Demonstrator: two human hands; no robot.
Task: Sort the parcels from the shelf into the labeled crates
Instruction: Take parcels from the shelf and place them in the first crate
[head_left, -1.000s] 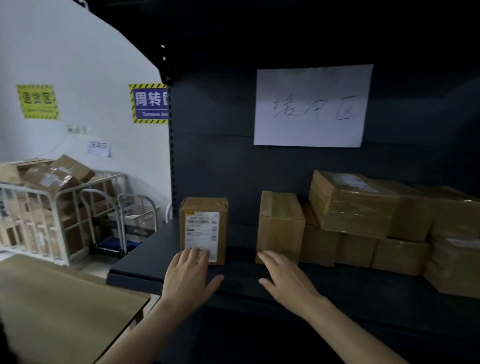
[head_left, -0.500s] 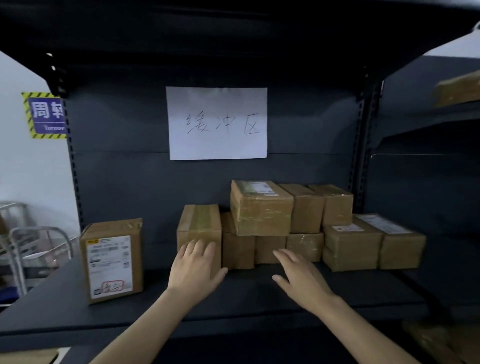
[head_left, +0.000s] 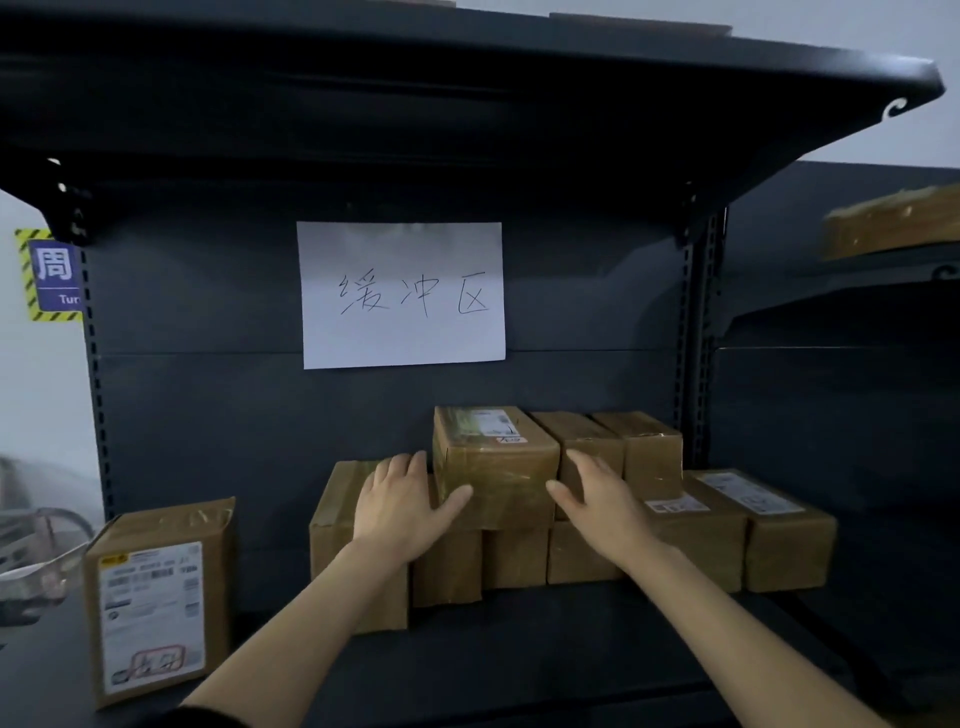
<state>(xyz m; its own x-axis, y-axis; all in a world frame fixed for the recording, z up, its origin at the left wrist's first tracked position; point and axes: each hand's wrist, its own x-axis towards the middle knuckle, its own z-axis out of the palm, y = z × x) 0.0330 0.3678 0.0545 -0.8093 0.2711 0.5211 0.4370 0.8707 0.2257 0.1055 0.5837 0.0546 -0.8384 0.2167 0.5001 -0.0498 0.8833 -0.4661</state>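
Several brown cardboard parcels are stacked on a dark metal shelf (head_left: 467, 654). The top parcel (head_left: 498, 467) has a white label on its upper face and rests on lower boxes. My left hand (head_left: 402, 506) lies spread against its left front corner, thumb on the front face. My right hand (head_left: 597, 499) is spread at its right side, thumb near the front edge. Neither hand has closed around it. A separate upright parcel (head_left: 156, 603) with a large white label and red stamp stands at the shelf's left end.
A white paper sign (head_left: 402, 296) with handwritten characters hangs on the shelf's back panel. An upper shelf board (head_left: 467, 93) overhangs the stack. Two labeled parcels (head_left: 753, 519) lie to the right. A neighbouring shelf (head_left: 883, 234) holds another box. A metal cart (head_left: 36, 545) shows at far left.
The view has swung right and closer to the stack. Both hands rose from the shelf surface and lower boxes to either side of the top labeled parcel.
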